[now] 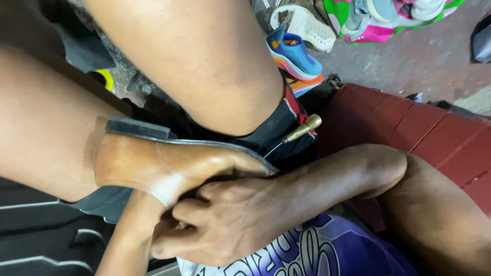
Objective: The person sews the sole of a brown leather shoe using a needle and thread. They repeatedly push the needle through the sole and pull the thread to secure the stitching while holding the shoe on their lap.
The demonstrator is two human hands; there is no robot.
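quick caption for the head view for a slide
Right hand grips a tan leather shoe held sole-up against the knee, a brass-tipped awl lying at its toe.

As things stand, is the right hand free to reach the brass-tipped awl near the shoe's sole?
Probably not at once: the right hand is wrapped around the tan leather shoe, and the awl lies past the shoe's sole edge, against dark cloth.

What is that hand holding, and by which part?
A hand grips a tan shoe by its upper, sole up, braced against the knees. Which hand it is cannot be told.
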